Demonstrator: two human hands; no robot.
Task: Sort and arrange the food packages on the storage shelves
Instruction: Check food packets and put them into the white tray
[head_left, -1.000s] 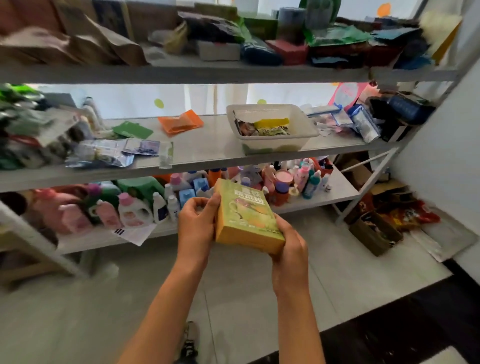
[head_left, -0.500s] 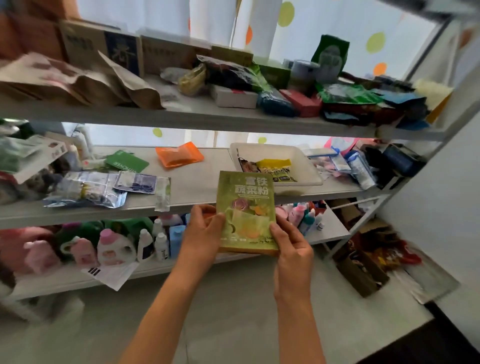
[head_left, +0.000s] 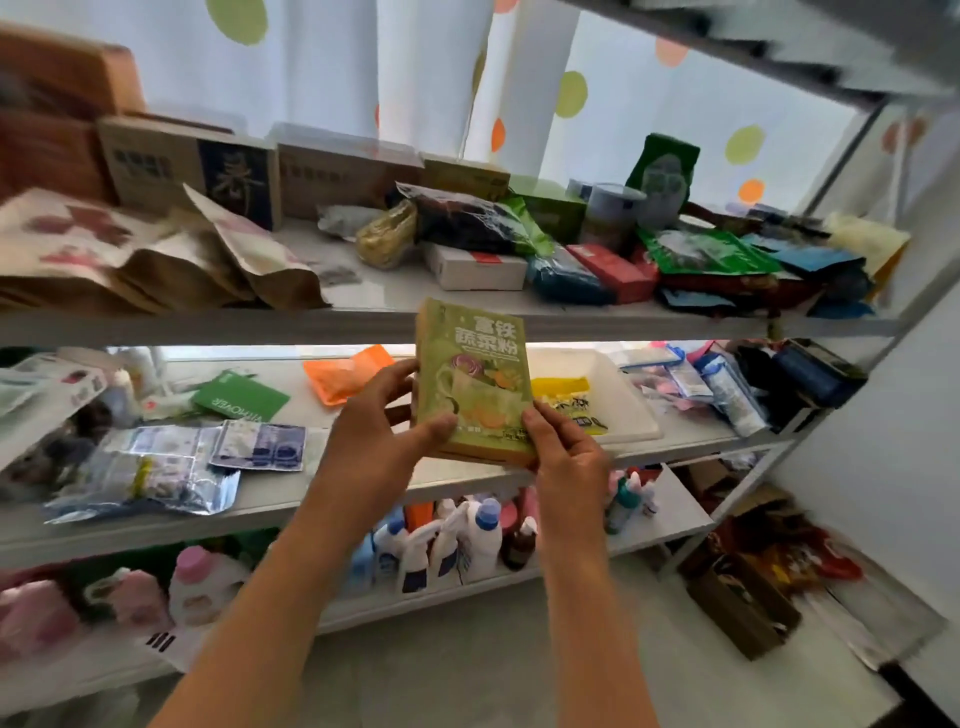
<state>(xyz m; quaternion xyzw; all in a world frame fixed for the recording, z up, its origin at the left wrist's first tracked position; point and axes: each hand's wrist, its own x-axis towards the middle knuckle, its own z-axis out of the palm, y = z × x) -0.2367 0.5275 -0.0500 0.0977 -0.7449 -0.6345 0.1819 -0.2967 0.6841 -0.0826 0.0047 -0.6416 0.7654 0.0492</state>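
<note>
Green food box (head_left: 475, 379): upright, printed with Chinese characters and vegetable artwork, orange edges. Gripped at its lower sides by left hand (head_left: 374, 436) and right hand (head_left: 566, 457), before the upper shelf (head_left: 208, 327) edge.

A matt cardboard box (head_left: 475, 382) is held between both hands; crinkled brown paper bags (head_left: 156, 265) and glossy foil pouches (head_left: 145, 480) are seen to their left.

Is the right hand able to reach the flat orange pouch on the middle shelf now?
Probably not at once: the right hand grips the green box, and the left hand lies between it and the orange pouch.
</note>
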